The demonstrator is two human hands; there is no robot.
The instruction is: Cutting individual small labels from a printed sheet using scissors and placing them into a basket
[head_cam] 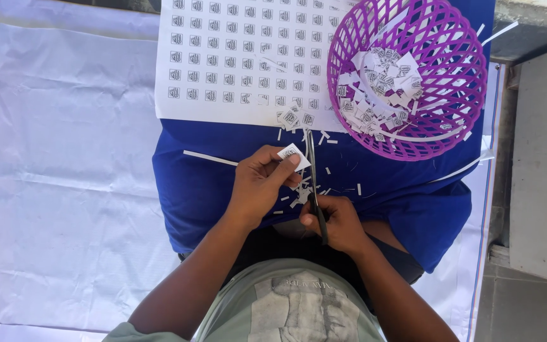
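Observation:
My left hand (257, 183) pinches a small white paper square (294, 155) with a printed mark between thumb and fingers. My right hand (337, 221) grips black scissors (312, 171), whose blades point away from me and sit right beside the square. Both hands hover over a blue cloth (210, 190) on my lap, strewn with small paper scraps (299, 193). A small pile of cut squares (295, 117) lies just beyond the scissor tips.
A large white sheet (235, 57) printed with rows of small marks lies beyond the hands. A purple lattice basket (463, 76) at upper right holds several cut squares. A pale sheet (64, 158) covers the floor at left; a grey concrete step (542, 177) runs along the right.

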